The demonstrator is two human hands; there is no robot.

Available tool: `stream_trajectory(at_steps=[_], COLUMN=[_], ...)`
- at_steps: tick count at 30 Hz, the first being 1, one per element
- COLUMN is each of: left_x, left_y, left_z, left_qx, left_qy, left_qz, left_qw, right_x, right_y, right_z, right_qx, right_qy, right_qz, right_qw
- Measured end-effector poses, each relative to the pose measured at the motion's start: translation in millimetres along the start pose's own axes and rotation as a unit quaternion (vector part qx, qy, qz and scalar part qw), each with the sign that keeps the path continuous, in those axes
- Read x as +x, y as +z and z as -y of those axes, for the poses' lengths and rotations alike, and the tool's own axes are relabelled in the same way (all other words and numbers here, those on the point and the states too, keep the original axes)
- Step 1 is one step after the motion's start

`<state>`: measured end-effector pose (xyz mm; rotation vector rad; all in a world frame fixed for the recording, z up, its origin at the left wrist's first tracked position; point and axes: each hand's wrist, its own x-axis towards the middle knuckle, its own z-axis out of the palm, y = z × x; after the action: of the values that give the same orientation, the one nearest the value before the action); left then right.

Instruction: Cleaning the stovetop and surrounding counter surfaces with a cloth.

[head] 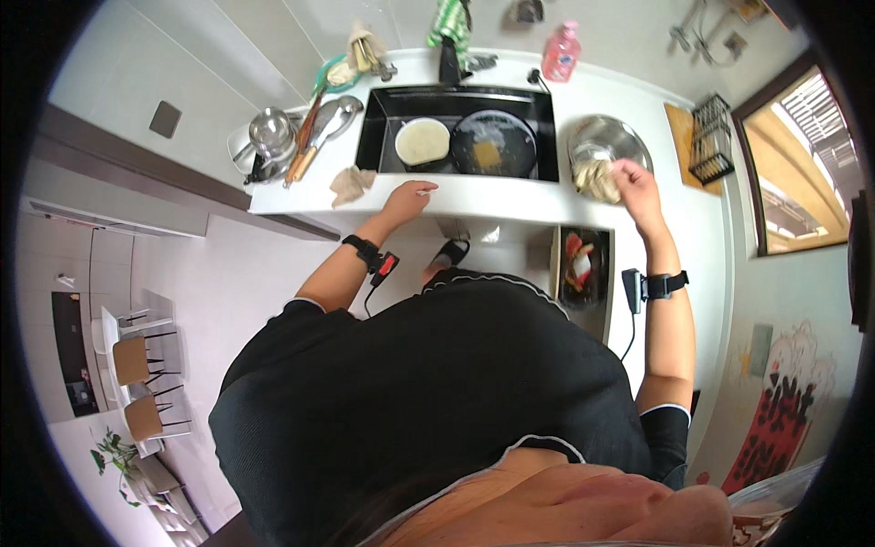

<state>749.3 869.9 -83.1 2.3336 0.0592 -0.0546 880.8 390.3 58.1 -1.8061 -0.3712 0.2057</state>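
My right hand (637,189) is at a crumpled, pale cloth (596,181), its fingers closed on the edge. That cloth lies over the near rim of a stainless steel bowl (612,140) right of the sink. My left hand (410,200) is at the counter's front edge, fingers together and pointing right; whether it holds the small white bit at its fingertips is unclear. Between the hands, the black sink (454,102) holds a pale round bowl (422,141) and a dark round pan (495,143) with suds and a yellowish sponge (487,156) in it.
A beige rag (352,186) lies left of the sink, near metal ladles (331,126) and stacked steel pots (271,130). A pink soap bottle (561,53) stands behind the sink at right. An open drawer (584,267) sits below the counter. A wire rack (711,137) is at far right.
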Motion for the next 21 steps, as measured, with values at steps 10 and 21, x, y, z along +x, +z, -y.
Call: stream_trajectory(at_steps=[10, 21], left_x=[292.6, 392.0], left_y=[-71.7, -27.4], left_z=[16.9, 100.5], left_qx=[0.096, 0.347], left_qy=[0.151, 0.306], left_qz=[-0.125, -0.029], left_qw=[0.976, 0.886], right_x=[176.8, 238.4], right_y=[168.4, 284.3], right_z=[-17.0, -8.1], right_qx=[-0.168, -0.145], right_qy=[0.023, 0.109], right_qz=[0.019, -0.056], right_qw=[0.985, 0.982])
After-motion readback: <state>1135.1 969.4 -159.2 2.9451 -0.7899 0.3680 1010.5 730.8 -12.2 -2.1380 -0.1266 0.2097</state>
